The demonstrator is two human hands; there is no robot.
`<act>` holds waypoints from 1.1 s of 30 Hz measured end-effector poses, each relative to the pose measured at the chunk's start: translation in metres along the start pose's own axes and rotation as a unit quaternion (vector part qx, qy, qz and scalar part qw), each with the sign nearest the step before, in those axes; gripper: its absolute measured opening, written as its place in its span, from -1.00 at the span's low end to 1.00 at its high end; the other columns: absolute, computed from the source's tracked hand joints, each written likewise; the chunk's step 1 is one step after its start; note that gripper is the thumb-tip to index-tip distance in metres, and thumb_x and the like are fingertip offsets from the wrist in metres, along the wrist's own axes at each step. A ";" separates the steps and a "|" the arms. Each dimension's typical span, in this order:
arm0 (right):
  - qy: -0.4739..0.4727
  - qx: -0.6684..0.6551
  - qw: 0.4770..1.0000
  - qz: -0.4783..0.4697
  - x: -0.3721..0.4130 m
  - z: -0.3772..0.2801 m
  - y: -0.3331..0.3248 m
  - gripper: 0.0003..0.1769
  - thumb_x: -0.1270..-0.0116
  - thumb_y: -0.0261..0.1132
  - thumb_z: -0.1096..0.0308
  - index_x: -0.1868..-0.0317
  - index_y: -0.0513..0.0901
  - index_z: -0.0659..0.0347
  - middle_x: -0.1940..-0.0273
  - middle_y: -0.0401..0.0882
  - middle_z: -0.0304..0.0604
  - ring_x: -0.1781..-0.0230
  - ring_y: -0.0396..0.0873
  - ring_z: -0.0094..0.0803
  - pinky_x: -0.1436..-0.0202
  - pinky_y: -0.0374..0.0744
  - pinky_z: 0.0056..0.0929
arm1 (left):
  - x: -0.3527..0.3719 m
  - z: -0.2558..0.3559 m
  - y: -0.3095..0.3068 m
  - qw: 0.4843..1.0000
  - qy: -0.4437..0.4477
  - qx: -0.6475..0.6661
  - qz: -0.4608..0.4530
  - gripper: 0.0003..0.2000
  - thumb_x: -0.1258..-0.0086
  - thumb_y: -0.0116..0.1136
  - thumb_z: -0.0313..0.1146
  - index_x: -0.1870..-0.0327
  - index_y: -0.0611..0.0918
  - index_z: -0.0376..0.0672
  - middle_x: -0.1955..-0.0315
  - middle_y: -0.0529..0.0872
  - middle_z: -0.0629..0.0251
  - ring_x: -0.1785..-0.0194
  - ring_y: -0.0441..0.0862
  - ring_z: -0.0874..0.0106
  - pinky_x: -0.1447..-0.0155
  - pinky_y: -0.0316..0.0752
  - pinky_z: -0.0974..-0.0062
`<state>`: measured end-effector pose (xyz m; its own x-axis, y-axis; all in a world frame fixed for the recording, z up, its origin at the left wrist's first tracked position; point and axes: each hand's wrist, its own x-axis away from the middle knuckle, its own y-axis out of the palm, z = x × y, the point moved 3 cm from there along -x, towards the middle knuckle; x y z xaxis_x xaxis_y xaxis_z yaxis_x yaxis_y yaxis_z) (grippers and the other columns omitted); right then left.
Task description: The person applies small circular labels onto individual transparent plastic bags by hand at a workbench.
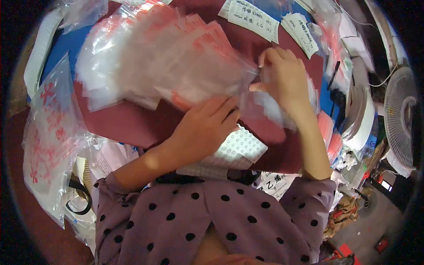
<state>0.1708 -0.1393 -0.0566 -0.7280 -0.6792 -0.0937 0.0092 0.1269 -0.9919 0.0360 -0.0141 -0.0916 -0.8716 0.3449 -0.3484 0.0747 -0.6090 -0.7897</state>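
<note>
Many clear plastic bags with red edges (pixel 145 62) lie fanned out over the dark red tabletop (pixel 119 126). My left hand (pixel 207 126) rests at the near edge of the fan, its fingers bent over the bags' ends; what they hold, if anything, is hidden. To the right, my right hand (pixel 280 77) has its thumb and index finger apart at the right end of a clear bag (pixel 245 84). Whether it touches the bag is blurred. Just below my left hand lies a white sheet with a small repeated grey pattern (pixel 243 145).
Paper slips with handwriting (pixel 254 20) and another slip stack (pixel 300 33) lie at the back. A large printed plastic bag (pixel 51 141) hangs at the left. Stacked bags line the right side, beyond them a fan (pixel 402 117).
</note>
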 end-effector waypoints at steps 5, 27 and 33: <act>-0.046 -0.249 0.967 -0.041 0.000 -0.010 0.023 -0.71 0.22 0.46 0.34 0.50 0.52 0.23 0.47 0.48 -0.15 0.33 0.47 -0.17 0.28 0.40 -0.29 | 0.000 0.002 0.001 0.998 0.016 0.010 -0.055 -0.67 -0.14 0.19 -0.23 0.07 0.56 -0.10 -0.01 0.55 0.27 -0.10 0.45 0.26 -0.09 0.41 0.26; -0.005 -0.373 0.927 -0.028 0.079 -0.062 -0.023 -0.77 -0.01 0.21 0.55 0.24 0.49 0.34 0.31 0.45 -0.02 0.23 0.47 -0.05 0.19 0.49 -0.22 | 0.019 0.005 -0.015 0.804 -0.296 0.512 -0.058 -0.70 -0.44 -0.02 -0.28 0.30 0.58 -0.40 0.59 0.42 0.58 0.47 0.27 0.74 0.41 0.24 0.65; -0.249 -0.118 0.958 0.084 0.100 -0.087 -0.029 -0.58 0.17 0.23 0.44 0.19 0.57 0.37 0.23 0.49 -0.02 0.23 0.53 -0.17 0.19 0.56 -0.29 | 0.020 0.001 -0.022 0.668 -0.394 0.631 0.004 -0.72 -0.44 -0.05 -0.29 0.31 0.61 -0.35 0.63 0.51 0.38 0.49 0.44 0.66 0.38 0.33 0.67</act>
<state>0.0380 -0.1485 -0.0294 -0.3120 -0.8878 -0.3384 -0.1006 0.3850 -0.9174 0.0165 0.0054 -0.0803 -0.8954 0.1579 0.4164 0.0458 -0.8973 0.4390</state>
